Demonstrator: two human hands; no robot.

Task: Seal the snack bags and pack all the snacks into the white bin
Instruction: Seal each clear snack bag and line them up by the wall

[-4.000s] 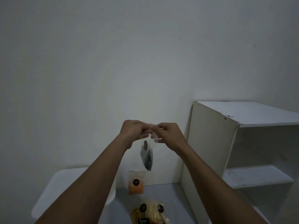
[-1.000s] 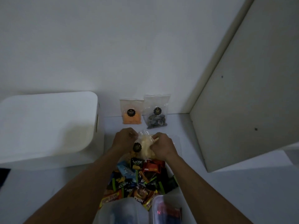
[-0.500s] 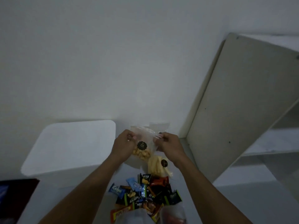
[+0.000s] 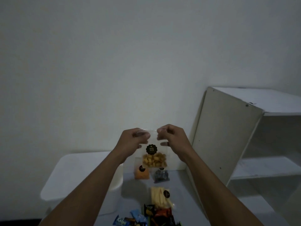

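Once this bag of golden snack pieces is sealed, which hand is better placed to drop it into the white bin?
Probably the left hand. It pinches the clear snack bag on the side of the lidded white bin; the right hand would cross over.

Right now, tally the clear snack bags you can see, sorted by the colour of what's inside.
Golden-brown chunks, held up by left hand and right hand: 1
Orange: 1
Dark: 1
Pale yellow sticks: 1
Total: 4 clear bags
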